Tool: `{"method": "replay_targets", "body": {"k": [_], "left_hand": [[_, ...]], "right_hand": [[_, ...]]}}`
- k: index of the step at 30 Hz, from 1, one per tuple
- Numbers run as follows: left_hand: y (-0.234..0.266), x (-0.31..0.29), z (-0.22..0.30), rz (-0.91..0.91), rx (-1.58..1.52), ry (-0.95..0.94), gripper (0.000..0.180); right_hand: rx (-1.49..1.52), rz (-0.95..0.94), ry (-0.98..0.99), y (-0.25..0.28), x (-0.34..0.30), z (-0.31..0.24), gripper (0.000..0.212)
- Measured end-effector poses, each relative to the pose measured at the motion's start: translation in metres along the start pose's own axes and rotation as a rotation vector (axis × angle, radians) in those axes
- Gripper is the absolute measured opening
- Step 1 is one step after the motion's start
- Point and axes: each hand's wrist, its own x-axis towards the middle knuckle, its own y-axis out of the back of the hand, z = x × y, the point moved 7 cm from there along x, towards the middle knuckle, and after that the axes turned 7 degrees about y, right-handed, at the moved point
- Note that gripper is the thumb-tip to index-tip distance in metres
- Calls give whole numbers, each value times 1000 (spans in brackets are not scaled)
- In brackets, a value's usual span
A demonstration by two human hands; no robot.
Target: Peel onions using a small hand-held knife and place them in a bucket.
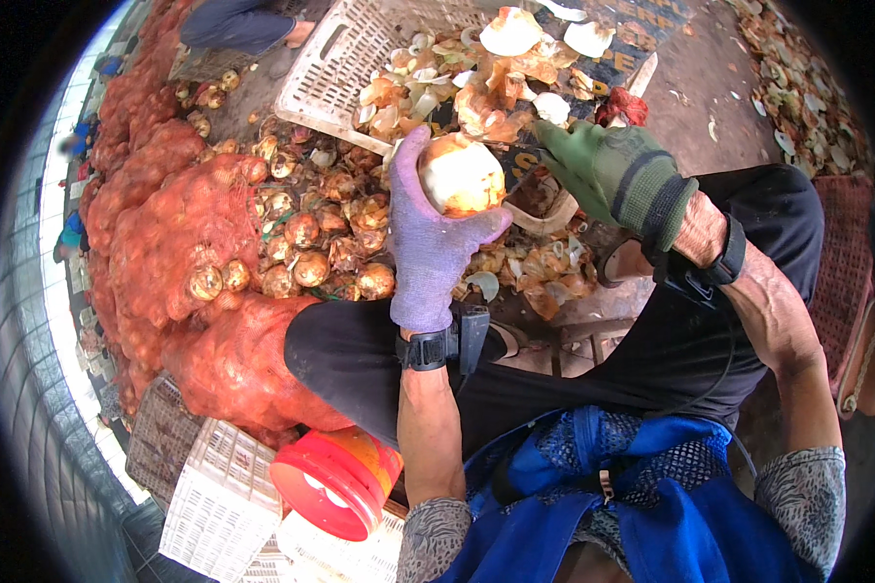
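Note:
My left hand (426, 238), in a purple knit glove, grips a large onion (464, 173) between thumb and fingers. Most of the onion's white flesh is bare, with brown skin left along its edges. To its right, my right hand (608, 175) wears a green glove with a dark-striped cuff. Its fingers are closed and point toward the onion. A thin dark edge shows near the fingertips, but what they hold is unclear. Just beyond both hands, a pale plastic crate (326, 83) contains loose onion skins (496, 92) and pale onion pieces.
Unpeeled onions (301, 228) lie heaped left of my hands, beside bulging red mesh sacks (180, 219). A red bucket (326, 476) and white crates (222, 496) stand at lower left. More skins (807, 97) cover the ground at far right. Another person's leg (233, 27) shows at the top.

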Motion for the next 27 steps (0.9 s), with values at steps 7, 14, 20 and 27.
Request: {"method": "replay_targets", "body": {"k": [7, 14, 20, 27], "left_hand": [[2, 1, -8, -88, -146, -27, 106], [-2, -7, 11, -162, -348, 34, 109], [-14, -13, 20, -265, -52, -148, 110], [-15, -13, 15, -281, -441, -66, 117]], "right_hand": [[685, 0, -119, -15, 9, 10, 27], [1302, 76, -170, -10, 14, 19, 47], [862, 157, -55, 3, 23, -5, 33], [830, 330, -146, 20, 31, -3, 31]]}}
